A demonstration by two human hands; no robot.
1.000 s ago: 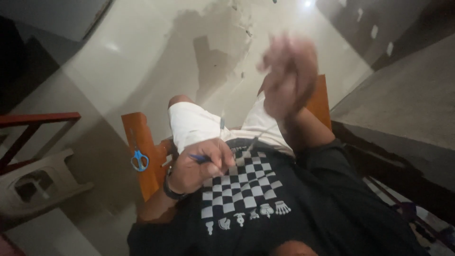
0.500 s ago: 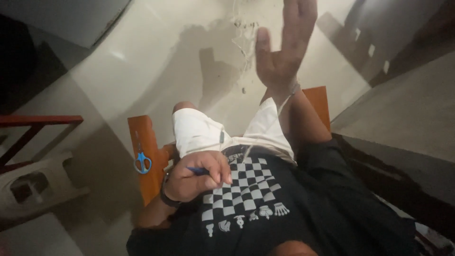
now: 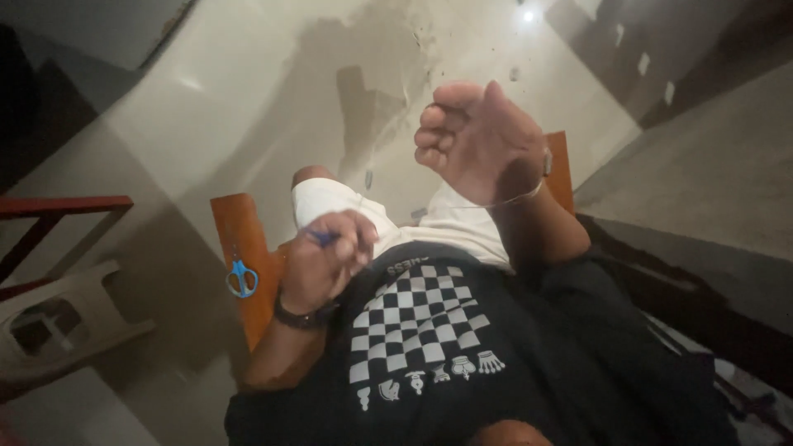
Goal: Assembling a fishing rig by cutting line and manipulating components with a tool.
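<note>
- T-shirt [image 3: 462, 363]: black, with a white checkerboard pattern and white chess pieces.
- Shorts [image 3: 396, 219]: white.
- Scissors [image 3: 241, 278]: blue handles.
- Chair [image 3: 244, 239]: orange-brown wood.
- Wristband [image 3: 299, 317]: black.
- Floor [image 3: 248, 107]: pale cream.

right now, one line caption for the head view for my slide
Seated person's left hand pinches a small blue object; right hand raised, thin thread at wrist.

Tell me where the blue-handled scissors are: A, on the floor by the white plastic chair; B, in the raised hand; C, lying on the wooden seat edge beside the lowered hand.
C: the scissors lie on the wooden seat, just beside the left hand.
</note>
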